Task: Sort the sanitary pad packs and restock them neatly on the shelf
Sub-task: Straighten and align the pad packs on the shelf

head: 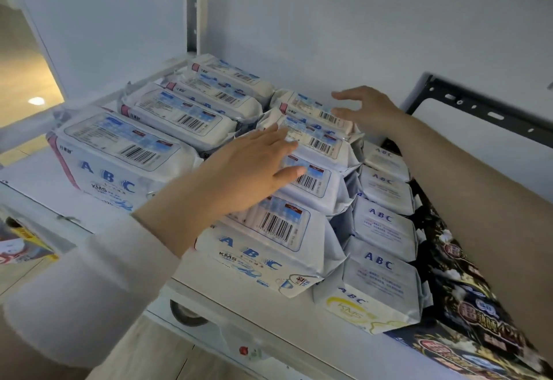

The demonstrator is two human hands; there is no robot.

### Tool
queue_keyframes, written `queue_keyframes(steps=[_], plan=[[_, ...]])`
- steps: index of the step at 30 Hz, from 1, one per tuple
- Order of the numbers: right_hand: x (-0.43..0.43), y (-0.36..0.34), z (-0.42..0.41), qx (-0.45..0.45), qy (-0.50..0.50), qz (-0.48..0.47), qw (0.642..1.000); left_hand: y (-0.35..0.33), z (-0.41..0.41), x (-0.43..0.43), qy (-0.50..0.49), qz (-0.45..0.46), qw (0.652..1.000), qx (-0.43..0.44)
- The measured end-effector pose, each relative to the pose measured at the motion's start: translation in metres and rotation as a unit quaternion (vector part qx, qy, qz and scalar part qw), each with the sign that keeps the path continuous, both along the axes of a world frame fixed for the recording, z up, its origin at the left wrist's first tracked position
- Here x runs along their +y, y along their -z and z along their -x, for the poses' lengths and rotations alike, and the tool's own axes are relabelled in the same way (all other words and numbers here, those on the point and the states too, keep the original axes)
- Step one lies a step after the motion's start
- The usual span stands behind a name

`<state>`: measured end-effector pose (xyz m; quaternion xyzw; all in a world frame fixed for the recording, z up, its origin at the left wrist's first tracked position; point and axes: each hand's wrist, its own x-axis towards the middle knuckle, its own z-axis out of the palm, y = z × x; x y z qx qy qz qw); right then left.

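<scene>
White packs [314, 183], middle row: press level with flat, straight-fingered left hand [254, 167], brace rear with spread-fingered right hand [368, 107].

A pale white wall panel [329, 20] stands behind, split by a slotted metal upright [193, 5]. A black bracket [478, 107] juts at right. Wood-grain floor [167, 355] shows below, with a bright spot of light [36, 100] far left

So the white-and-blue plastic ABC pad packs [119, 152] are sitting barcode-up in two rows on the white flat shelf [36, 182], running back toward 11 o'clock. At 4 o'clock the smaller white ABC packs [380, 278] are lining up, with the black glossy packs [466, 314] lying just beside them.
</scene>
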<state>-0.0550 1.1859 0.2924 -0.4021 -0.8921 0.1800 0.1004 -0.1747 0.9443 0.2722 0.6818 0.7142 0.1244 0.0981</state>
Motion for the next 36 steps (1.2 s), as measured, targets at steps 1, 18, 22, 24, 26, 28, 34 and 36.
queue_keyframes(steps=[1,18,22,24,26,28,34,36], plan=[[0.006,0.001,0.006,-0.029,-0.007,0.02,0.999,-0.002,-0.001,0.008,0.001,0.004,1.0,0.0],[0.023,0.019,0.014,-0.043,-0.03,0.148,0.988,0.015,-0.001,0.033,-0.018,0.031,0.999,-0.023],[0.023,0.024,0.012,-0.023,-0.012,0.16,0.987,0.017,-0.001,0.033,-0.01,0.033,0.999,-0.01],[0.024,0.025,0.011,-0.009,-0.003,0.172,0.985,0.017,-0.001,0.033,-0.01,0.032,0.999,-0.005],[0.025,0.025,0.01,0.003,-0.004,0.18,0.984,0.017,-0.002,0.033,-0.011,0.027,1.0,-0.003],[0.026,0.027,0.008,0.022,-0.009,0.182,0.983,0.019,-0.002,0.033,-0.01,0.023,1.0,-0.003],[0.032,0.034,0.004,0.064,-0.015,0.195,0.979,0.025,0.0,0.035,-0.005,0.014,1.0,-0.003],[0.033,0.033,0.005,0.061,-0.02,0.204,0.977,0.026,0.0,0.035,-0.006,0.008,1.0,0.0]])
